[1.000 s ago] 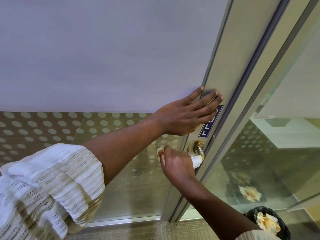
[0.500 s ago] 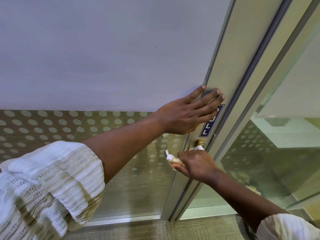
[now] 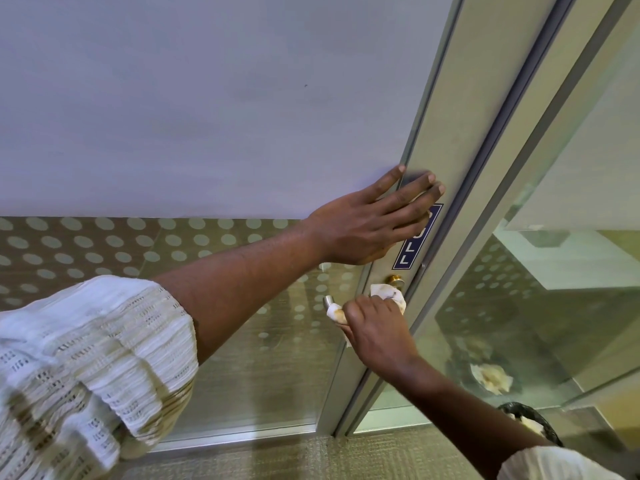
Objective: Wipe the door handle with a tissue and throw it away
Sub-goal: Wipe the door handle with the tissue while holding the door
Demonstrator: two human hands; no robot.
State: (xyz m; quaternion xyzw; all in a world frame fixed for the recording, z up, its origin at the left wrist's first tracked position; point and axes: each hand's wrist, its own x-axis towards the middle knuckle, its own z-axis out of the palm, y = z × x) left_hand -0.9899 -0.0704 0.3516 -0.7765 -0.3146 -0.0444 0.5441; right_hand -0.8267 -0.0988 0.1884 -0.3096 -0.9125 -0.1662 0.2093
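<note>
White, brown-stained tissue (image 3: pixel 389 295) wraps the lever door handle (image 3: pixel 328 301) at lower centre, the right hand (image 3: pixel 375 329) clenched around both; only the lever's metal tip pokes out at the left. The left hand (image 3: pixel 369 225) lies flat, fingers spread, on the door frame (image 3: pixel 446 140) over a blue PULL sign (image 3: pixel 414 245). A black bin (image 3: pixel 533 422) sits at the lower right edge.
</note>
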